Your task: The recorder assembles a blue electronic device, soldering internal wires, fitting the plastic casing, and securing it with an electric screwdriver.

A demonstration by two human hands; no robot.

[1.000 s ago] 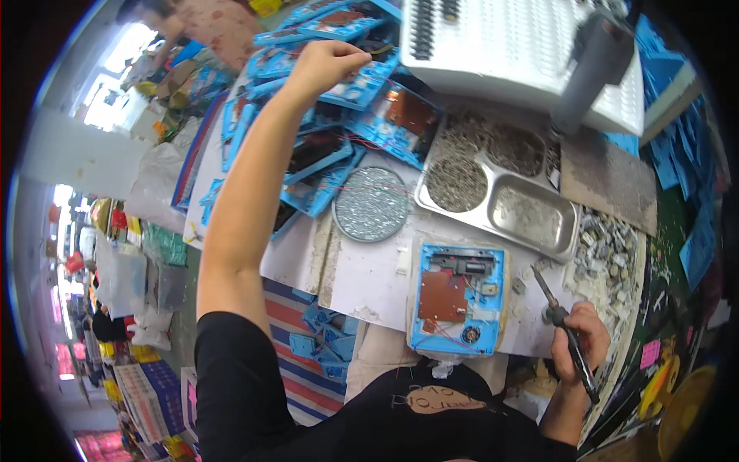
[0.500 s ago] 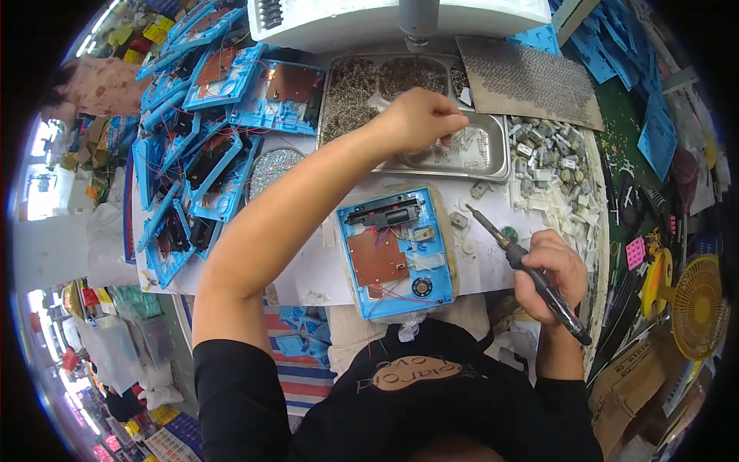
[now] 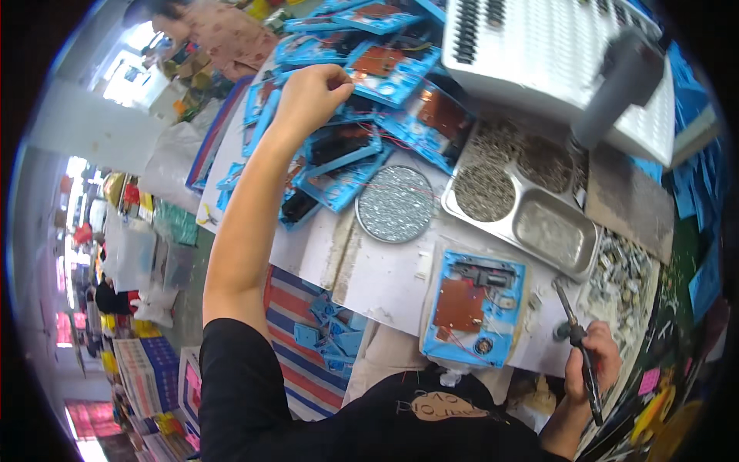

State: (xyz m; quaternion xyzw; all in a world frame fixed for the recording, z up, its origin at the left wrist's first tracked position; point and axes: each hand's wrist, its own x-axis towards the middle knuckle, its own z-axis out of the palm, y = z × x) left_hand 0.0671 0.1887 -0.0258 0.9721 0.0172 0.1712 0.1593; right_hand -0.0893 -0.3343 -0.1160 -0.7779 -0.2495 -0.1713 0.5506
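Observation:
My left hand (image 3: 312, 98) is raised over a pile of blue plastic casings (image 3: 381, 85) with brown boards and red wires. Its fingertips are pinched together, and whatever is between them, if anything, is hidden. In my right hand (image 3: 599, 362) is a soldering iron (image 3: 583, 350) with a dark handle, its metal tip pointing up and away from me. Between my arms, on the bench edge, lies one open blue casing (image 3: 499, 339) holding a brown board (image 3: 459, 305), a dark mechanism, thin wires and a round black part. The iron's tip is apart from this casing.
A round dish of silvery bits (image 3: 395, 204) sits left of a metal compartment tray (image 3: 504, 226) filled partly with small metal parts. Small metal blocks (image 3: 620, 269) are heaped at the right. A grey nozzle (image 3: 620, 85) hangs before a white foam block (image 3: 531, 46). Another person (image 3: 231, 38) is far left.
My left hand has moved from above the metal tray leftward to the pile of blue casings. The view has turned left. My right hand still holds the soldering iron.

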